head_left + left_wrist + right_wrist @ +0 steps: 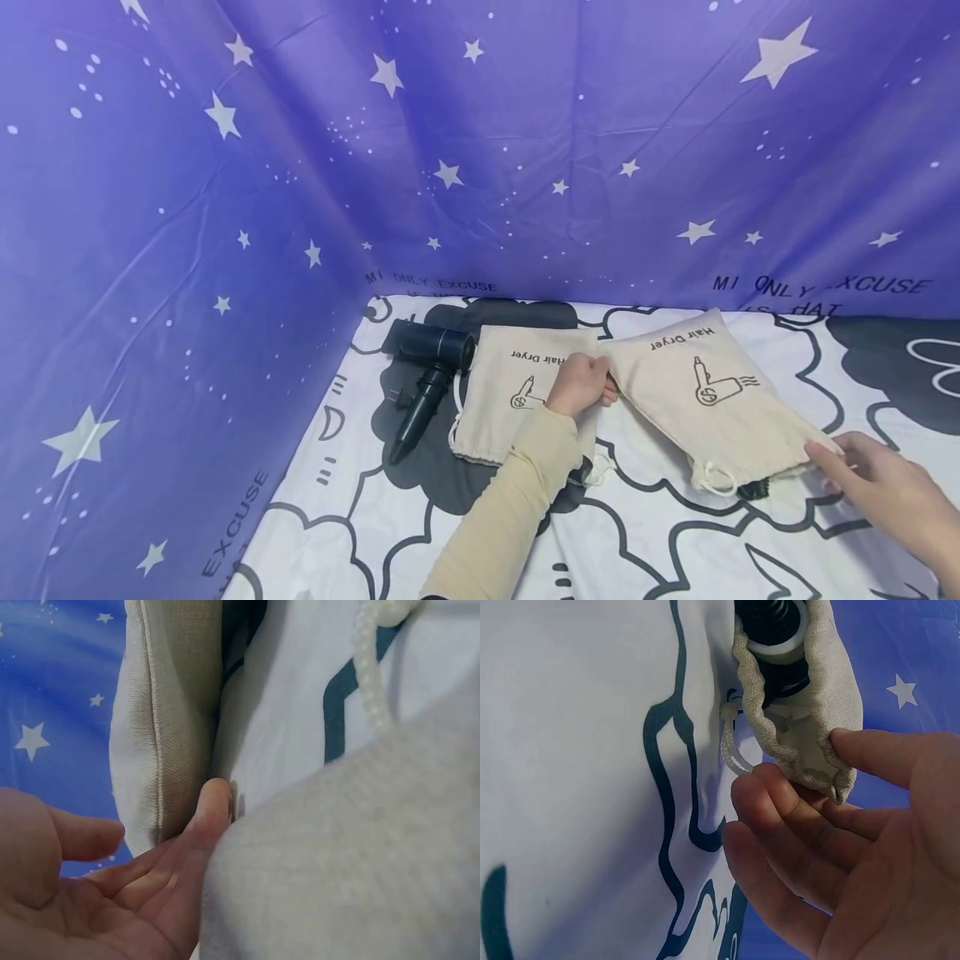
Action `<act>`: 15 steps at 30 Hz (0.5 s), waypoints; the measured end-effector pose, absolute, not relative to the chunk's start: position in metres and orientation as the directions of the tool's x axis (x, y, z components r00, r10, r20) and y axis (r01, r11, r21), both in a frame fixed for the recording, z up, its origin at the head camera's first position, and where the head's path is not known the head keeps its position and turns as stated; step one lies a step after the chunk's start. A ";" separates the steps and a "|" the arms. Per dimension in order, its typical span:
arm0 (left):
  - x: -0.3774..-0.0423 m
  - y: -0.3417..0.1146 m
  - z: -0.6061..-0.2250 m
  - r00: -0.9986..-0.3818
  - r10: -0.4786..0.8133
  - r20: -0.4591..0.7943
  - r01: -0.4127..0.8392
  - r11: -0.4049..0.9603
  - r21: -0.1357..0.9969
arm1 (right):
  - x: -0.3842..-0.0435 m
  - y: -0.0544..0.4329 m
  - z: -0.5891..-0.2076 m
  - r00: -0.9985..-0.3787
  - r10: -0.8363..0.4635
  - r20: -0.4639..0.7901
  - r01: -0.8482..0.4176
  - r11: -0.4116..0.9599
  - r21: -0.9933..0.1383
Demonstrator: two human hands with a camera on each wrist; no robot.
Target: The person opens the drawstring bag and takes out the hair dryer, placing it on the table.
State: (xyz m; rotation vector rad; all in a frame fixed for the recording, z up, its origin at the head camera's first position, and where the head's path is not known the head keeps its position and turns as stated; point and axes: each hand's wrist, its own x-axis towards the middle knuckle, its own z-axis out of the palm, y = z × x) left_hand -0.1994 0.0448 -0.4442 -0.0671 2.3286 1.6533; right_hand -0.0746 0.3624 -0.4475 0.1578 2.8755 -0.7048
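Two cream cloth drawstring bags printed "Hair Dryer" are near my hands: a left bag (487, 425) flat on the sheet and a right bag (667, 417) turned at an angle. My left hand (581, 385) reaches across the left bag and holds the right bag's upper left corner, thumb on one side and fingers on the other. At its gathered mouth (821, 712), my right hand (885, 483) pinches the right bag's cloth edge. A black ribbed part (772, 619) shows inside that mouth. A black hair dryer (427, 367) lies left of the left bag.
A white and black cartoon-print sheet (622, 542) covers the surface. Purple star-print curtains (525, 125) stand along the back and left. White drawstrings (716, 479) hang from the right bag's mouth. A plug (401, 398) lies beside the hair dryer.
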 end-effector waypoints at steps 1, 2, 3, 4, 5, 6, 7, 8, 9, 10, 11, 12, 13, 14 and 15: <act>-0.200 0.046 -0.446 -0.959 0.119 -0.258 -0.207 0.331 0.921 | -0.074 0.363 -0.449 -0.980 0.061 -0.191 0.142 0.883 -0.448; -0.200 0.046 -0.447 -0.959 0.113 -0.261 -0.213 0.320 0.923 | -0.074 0.363 -0.450 -0.980 0.063 -0.187 0.142 0.883 -0.447; -0.201 0.047 -0.448 -0.958 0.110 -0.264 -0.218 0.316 0.923 | -0.074 0.363 -0.450 -0.981 0.065 -0.185 0.142 0.885 -0.444; -0.201 0.047 -0.449 -0.957 0.108 -0.270 -0.225 0.311 0.923 | -0.074 0.363 -0.451 -0.980 0.068 -0.186 0.145 0.885 -0.442; -0.202 0.048 -0.450 -0.957 0.106 -0.271 -0.227 0.311 0.923 | -0.074 0.363 -0.451 -0.981 0.068 -0.181 0.142 0.886 -0.442; -0.203 0.048 -0.451 -0.957 0.105 -0.272 -0.228 0.315 0.921 | -0.073 0.363 -0.450 -0.983 0.067 -0.174 0.138 0.887 -0.440; -0.203 0.048 -0.451 -0.957 0.103 -0.271 -0.227 0.315 0.922 | -0.073 0.363 -0.449 -0.983 0.070 -0.172 0.140 0.889 -0.436; -0.204 0.049 -0.452 -0.959 0.101 -0.266 -0.222 0.319 0.921 | -0.073 0.362 -0.448 -0.983 0.072 -0.170 0.141 0.889 -0.435; -0.205 0.049 -0.453 -0.960 0.098 -0.261 -0.217 0.326 0.920 | -0.073 0.362 -0.447 -0.983 0.073 -0.167 0.140 0.891 -0.433; -0.206 0.049 -0.453 -0.962 0.093 -0.255 -0.211 0.332 0.919 | -0.072 0.361 -0.446 -0.985 0.073 -0.158 0.135 0.891 -0.433; -0.206 0.050 -0.454 -0.965 0.088 -0.247 -0.204 0.337 0.919 | -0.072 0.361 -0.444 -0.988 0.067 -0.143 0.124 0.891 -0.436; -0.207 0.050 -0.454 -0.969 0.081 -0.235 -0.194 0.344 0.919 | -0.071 0.360 -0.443 -0.990 0.067 -0.123 0.114 0.892 -0.437; -0.207 0.051 -0.454 -0.972 0.074 -0.224 -0.185 0.347 0.919 | -0.071 0.360 -0.442 -0.992 0.065 -0.104 0.105 0.892 -0.440; -0.207 0.052 -0.454 -0.975 0.068 -0.212 -0.175 0.356 0.918 | -0.070 0.360 -0.441 -0.995 0.062 -0.078 0.090 0.891 -0.444; -0.207 0.053 -0.454 -0.979 0.061 -0.195 -0.160 0.365 0.917 | -0.070 0.360 -0.441 -0.997 0.061 -0.048 0.076 0.892 -0.446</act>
